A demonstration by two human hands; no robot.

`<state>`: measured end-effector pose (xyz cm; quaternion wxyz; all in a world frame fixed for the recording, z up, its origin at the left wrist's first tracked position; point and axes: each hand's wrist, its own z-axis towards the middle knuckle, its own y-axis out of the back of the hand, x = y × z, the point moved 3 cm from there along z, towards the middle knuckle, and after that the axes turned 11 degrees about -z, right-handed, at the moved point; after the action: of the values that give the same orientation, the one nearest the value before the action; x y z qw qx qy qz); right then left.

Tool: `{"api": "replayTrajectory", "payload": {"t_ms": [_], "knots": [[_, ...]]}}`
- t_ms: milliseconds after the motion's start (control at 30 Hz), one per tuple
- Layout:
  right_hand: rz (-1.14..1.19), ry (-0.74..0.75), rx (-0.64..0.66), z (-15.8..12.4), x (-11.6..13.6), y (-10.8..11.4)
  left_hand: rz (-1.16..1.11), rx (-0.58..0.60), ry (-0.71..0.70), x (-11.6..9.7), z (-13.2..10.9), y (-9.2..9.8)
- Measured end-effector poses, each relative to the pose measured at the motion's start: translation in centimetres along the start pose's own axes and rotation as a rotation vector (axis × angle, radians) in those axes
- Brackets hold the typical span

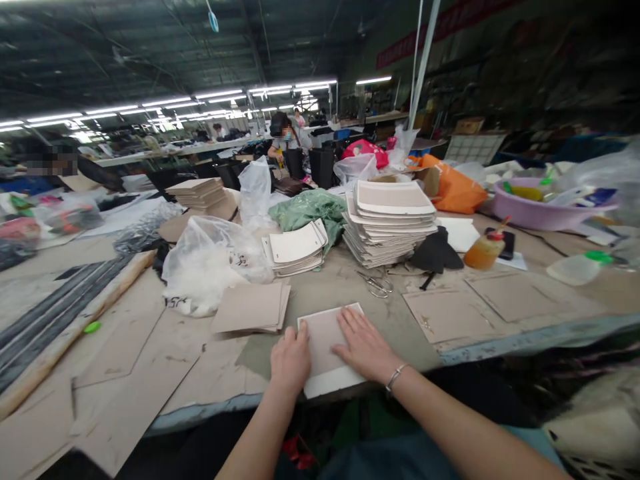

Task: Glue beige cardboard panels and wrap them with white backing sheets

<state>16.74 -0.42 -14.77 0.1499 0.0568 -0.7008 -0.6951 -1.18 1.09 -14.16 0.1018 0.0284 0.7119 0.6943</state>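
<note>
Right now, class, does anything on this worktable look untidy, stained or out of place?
Yes: brownish smears mark the flat board to the right of the right hand, and the tall panel stack beyond has ragged, uneven edges, so neither looks neat.

Illumination is uneven: rows of fluorescent tubes (pixel 215 94) burn out to white across the background, while the roof (pixel 125 40) sits in deep gloom. The worktable (pixel 220 370) receives soft, moderate light; the space below its near edge falls almost black. Glossy highlights show on the clear plastic bag (pixel 207 257). The board (pixel 320 340), left hand (pixel 291 360) and right hand (pixel 365 343) read fairly clearly. The upper right is very dark — the red banner (pixel 440 30) there is smeared. Wide-angle stretching and blur affect the borders — a pixelated block (pixel 53 161) covers one patch at far left.
</note>
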Motion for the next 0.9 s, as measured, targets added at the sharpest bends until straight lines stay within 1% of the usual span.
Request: {"api": "replayTrajectory", "payload": {"t_ms": [100,200,300,367,433,467,533,667,733,767,800,833,900], "knots": [[-0.036,-0.026,0.01,-0.4,-1.4,-0.5,0.005,-0.039,0.002,0.1,0.1,0.0],[-0.038,-0.051,0.011,-0.7,-1.5,-0.4,-0.008,-0.127,-0.044,0.2,-0.3,0.3],[0.01,-0.06,0.018,-0.9,-1.2,0.2,-0.051,-0.274,-0.201,-0.4,-1.4,0.3],[0.056,-0.051,0.019,-0.9,-1.1,0.5,-0.075,-0.322,-0.347,-1.0,-2.1,-0.5],[0.094,-0.046,0.021,-0.8,-1.3,0.7,-0.095,-0.303,-0.44,-1.5,-2.5,-1.8],[0.109,-0.047,0.02,-0.8,-1.3,0.7,-0.103,-0.278,-0.455,-1.7,-2.5,-2.5],[0.135,-0.05,0.018,-0.9,-1.4,0.7,-0.114,-0.223,-0.438,-1.9,-2.6,-3.4],[0.195,-0.037,0.046,-0.9,-1.3,1.0,-0.104,-0.133,-0.37,-1.8,-2.6,-3.6],[0.268,-0.008,0.061,-1.0,-1.9,1.9,-0.1,-0.109,-0.353,-1.7,-2.5,-3.5],[0.304,-0.006,0.029,-1.0,-2.7,2.8,-0.1,-0.1,-0.35,-1.7,-2.5,-3.5],[0.334,-0.018,-0.039,-1.1,-3.9,3.9,-0.101,-0.091,-0.348,-1.6,-2.5,-3.5],[0.349,-0.056,-0.149,-1.2,-5.5,5.2,-0.101,-0.085,-0.348,-1.6,-2.4,-3.5],[0.332,-0.177,-0.443,-1.9,-10.3,8.0,-0.102,-0.074,-0.344,-1.6,-2.4,-3.6]]}}
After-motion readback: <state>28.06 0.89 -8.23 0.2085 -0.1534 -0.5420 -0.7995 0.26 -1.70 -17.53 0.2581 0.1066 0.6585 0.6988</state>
